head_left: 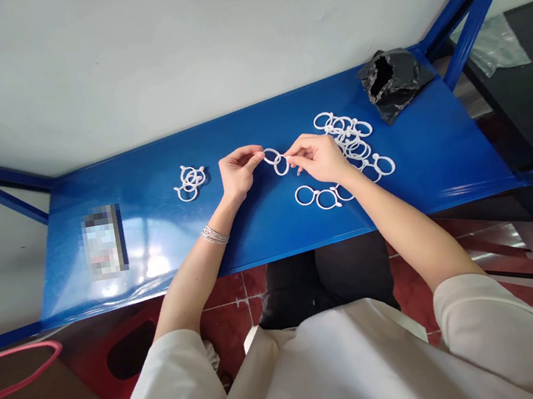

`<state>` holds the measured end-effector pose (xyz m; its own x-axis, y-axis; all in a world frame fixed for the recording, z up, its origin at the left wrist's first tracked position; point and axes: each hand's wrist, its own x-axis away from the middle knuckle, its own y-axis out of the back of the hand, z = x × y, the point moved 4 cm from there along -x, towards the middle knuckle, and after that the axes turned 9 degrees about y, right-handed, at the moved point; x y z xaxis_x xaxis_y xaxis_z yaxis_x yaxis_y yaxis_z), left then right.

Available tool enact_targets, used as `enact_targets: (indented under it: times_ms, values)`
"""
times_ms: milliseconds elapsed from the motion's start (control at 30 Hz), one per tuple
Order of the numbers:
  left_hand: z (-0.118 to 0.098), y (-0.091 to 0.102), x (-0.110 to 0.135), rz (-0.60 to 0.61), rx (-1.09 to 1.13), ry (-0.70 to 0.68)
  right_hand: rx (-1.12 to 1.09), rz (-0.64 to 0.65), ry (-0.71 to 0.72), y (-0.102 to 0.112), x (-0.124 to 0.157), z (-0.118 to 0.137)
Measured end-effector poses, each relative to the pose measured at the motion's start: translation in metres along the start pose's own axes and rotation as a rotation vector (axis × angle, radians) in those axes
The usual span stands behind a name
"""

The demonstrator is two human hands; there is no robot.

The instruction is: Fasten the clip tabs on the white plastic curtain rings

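Observation:
Over the middle of the table, my left hand (240,171) pinches a white ring (270,152) between thumb and fingertips. My right hand (319,156) is closed on a second white ring (282,166), which overlaps the first; whether the two are linked or just crossed, I cannot tell. Both rings look like thin plastic with a small knob. To the right, partly behind my right hand and forearm, lies a loose pile of similar white rings (358,146). A few more rings (327,199) lie in a row nearer the front edge. Left of my left hand sits a small cluster of white rings (189,182).
The blue table (261,227) runs along a pale wall. A crumpled black plastic bag (394,81) stands at its back right corner. A blurred-out flat object (104,242) lies at the left. Blue metal braces (475,18) rise at the table's ends.

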<state>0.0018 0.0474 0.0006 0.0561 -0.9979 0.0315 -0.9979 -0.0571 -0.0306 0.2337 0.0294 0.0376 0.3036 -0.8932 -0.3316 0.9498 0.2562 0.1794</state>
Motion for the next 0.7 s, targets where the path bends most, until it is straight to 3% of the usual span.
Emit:
enact_targets:
  times_ms: [367,700]
  values:
    - [0.0,-0.005,0.001,0.044,-0.047,0.047,0.023,-0.016,-0.012,0.0,-0.001,-0.012]
    - [-0.01,-0.007,0.006,0.059,-0.095,-0.029,0.094,-0.007,0.044,0.004,-0.002,-0.019]
